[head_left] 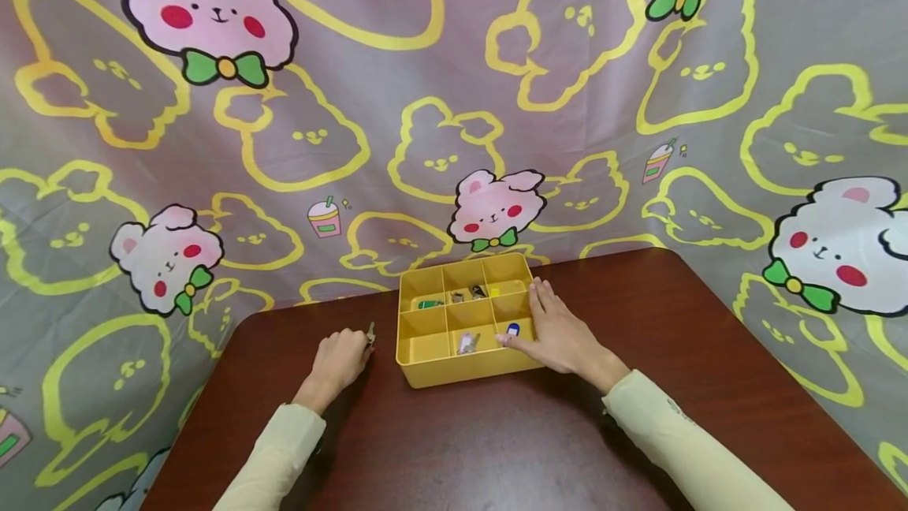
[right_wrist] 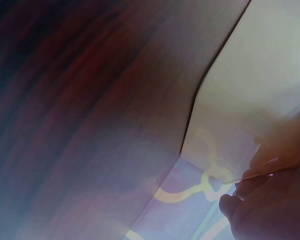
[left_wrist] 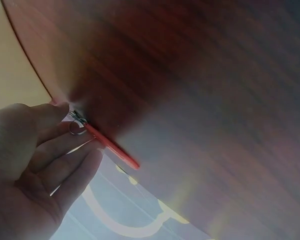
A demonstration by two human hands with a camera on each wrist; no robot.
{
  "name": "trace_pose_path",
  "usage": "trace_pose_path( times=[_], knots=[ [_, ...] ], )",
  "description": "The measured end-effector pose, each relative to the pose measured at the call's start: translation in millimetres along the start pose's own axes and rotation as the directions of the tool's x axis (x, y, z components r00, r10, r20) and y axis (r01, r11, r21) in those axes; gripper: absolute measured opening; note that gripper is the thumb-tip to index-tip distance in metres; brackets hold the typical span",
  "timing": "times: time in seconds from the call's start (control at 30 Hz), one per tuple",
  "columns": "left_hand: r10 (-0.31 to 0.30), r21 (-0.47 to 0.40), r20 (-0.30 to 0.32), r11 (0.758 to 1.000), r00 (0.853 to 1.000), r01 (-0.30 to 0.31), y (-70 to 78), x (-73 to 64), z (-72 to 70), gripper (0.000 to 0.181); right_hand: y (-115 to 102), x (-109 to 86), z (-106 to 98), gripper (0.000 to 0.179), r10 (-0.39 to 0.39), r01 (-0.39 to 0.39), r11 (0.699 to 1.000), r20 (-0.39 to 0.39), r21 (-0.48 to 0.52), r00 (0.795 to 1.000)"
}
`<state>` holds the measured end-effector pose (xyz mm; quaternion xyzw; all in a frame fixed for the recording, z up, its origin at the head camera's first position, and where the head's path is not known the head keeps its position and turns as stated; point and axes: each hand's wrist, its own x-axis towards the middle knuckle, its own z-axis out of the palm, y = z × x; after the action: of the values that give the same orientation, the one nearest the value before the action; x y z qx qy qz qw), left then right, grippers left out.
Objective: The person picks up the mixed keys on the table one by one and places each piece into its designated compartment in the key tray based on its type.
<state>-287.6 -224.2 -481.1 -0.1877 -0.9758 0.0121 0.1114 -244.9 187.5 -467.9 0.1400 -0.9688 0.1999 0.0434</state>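
Left of the yellow six-compartment box, my left hand pinches a key close to the tabletop. In the left wrist view, a metal ring and a red key tag hang at the fingertips of that hand. My right hand rests on the box's right side, its fingers along the wall and its thumb reaching over the front right compartment. Inside lie a green tag at back left, metal keys at back middle, a pale-tagged key at front middle and a blue tag at front right.
The box stands near the back edge of the dark red-brown wooden table. A small yellow piece lies in its back right compartment. A cartoon-printed cloth hangs behind and beside the table.
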Motion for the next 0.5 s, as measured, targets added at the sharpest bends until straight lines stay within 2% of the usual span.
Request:
trace_pose_path(
  times=[0.27,0.5],
  knots=[
    [-0.010,0.000,-0.017,1.000,1.000,0.010,2.3,0.2,0.6,0.025,0.7,0.7,0.0,0.124,0.007,-0.007,1.000,-0.002,-0.006,1.000],
    [-0.007,0.011,-0.004,1.000,1.000,0.007,1.3,0.8,2.9,0.024,-0.2,0.1,0.3,0.123,0.002,-0.002,1.000,-0.012,0.001,1.000]
  ],
)
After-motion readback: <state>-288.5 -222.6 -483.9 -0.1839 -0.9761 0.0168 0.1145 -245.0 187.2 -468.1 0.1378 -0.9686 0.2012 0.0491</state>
